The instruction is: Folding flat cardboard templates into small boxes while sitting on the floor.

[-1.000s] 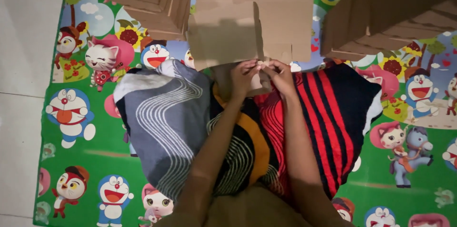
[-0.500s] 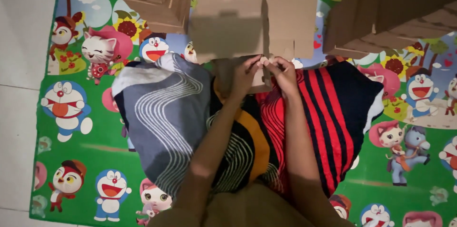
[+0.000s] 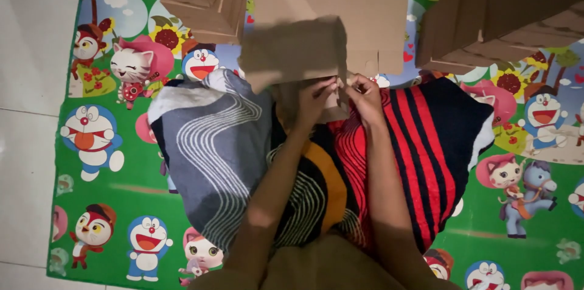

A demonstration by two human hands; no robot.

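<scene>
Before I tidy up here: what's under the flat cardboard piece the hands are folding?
Under the flat cardboard piece lie the cartoon mat and the patterned cloth. Anything else beneath is covered.

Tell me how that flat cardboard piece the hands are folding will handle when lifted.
The cardboard piece looks thin and flat, so it is probably light for its size. One flap already bends up by the left hand and right hand, so it likely flexes along creases and sags if lifted by one edge. Its matte surface seems unlikely to slip.
</scene>
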